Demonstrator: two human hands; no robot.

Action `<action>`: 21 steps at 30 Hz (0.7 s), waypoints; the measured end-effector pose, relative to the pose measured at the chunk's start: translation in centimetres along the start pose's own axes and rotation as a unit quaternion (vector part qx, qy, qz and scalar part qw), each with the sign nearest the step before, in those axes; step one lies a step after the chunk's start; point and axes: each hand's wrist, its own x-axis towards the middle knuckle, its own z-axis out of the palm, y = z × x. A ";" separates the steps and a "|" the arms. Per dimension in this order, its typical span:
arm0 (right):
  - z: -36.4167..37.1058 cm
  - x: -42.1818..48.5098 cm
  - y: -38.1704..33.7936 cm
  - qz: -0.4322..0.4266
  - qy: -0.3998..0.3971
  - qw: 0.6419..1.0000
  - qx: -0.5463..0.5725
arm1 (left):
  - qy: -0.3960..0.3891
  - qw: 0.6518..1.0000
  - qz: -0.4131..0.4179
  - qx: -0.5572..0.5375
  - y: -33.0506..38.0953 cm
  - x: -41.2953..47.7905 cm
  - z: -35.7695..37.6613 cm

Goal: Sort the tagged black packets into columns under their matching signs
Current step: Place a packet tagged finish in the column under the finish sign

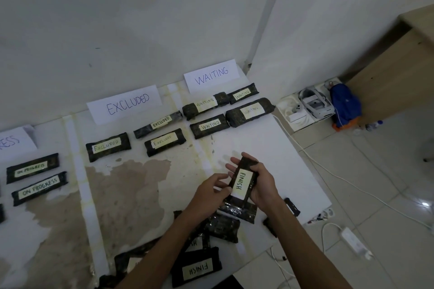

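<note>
Packets with paper tags lie on a stained white board [131, 185] set on the floor against the wall, in columns under paper signs. At the far left, a sign [14, 141] cut off by the frame edge heads two packets tagged ON PROGRESS [35, 168]. Next comes the EXCLUDED sign [125, 103] with three matching packets [108, 145] below it, then the WAITING sign [211, 75] with four matching packets [210, 125], each lying roughly crosswise to its column. No FINISH sign shows anywhere in view, so I judge its column lies past the left edge or is not yet laid out; I cannot tell which. The unsorted pile [220, 227] sits at the near edge of the board, under the forearms, with at least two FINISH tags facing up. The left hand [212, 192] is partly open, its fingertips touching the left long edge of the FINISH packet [242, 183]. That packet is held above the board, just over the pile, its long axis pointing away from the person, tag upward. The right hand [260, 183] wraps it from the right side, thumb over the top face, fingers beneath, carrying its weight. To reach a column at the left, the packet would likely need passing to the left hand, which is nearer that side. Right of the board, on the tiled floor, lie white cables [352, 183] and a blue bag [345, 105], well apart from the sorting.
</note>
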 end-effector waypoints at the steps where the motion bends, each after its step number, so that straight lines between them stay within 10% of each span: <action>1: 0.1 0.0 0.0 0.000 -0.001 1.000 -0.001 | 0.000 1.000 -0.003 -0.003 0.0 0.0 0.1; 14: 2.1 -0.3 1.1 -0.016 -0.001 0.906 -0.422 | 0.117 0.987 -0.029 -0.103 -0.4 -1.0 -1.8; 21: 5.0 -2.0 4.0 -0.104 -0.087 0.746 -0.652 | 0.190 0.971 -0.025 -0.145 -1.3 -2.7 -5.5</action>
